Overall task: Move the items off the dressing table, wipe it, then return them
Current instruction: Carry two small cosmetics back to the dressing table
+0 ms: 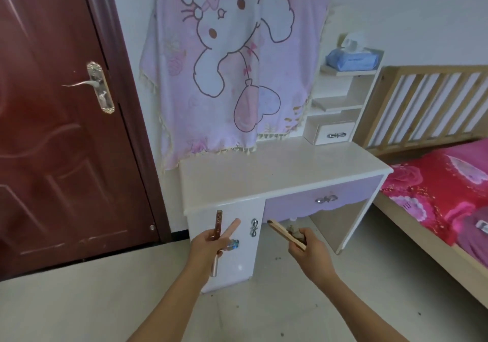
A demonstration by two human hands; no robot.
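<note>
The white dressing table stands against the wall, its cream top bare. In front of its cabinet door, my left hand grips several slim cosmetic sticks: a dark brown tube, a pink tube and a small blue-capped item. To the right, my right hand holds a tan wooden comb together with a small greyish item. Both hands hover below the tabletop's front edge.
A pink cartoon cloth hangs over the mirror. Side shelves hold a blue tissue pack and a small drawer. A dark red door is at left. At right is a bed with a red floral cover.
</note>
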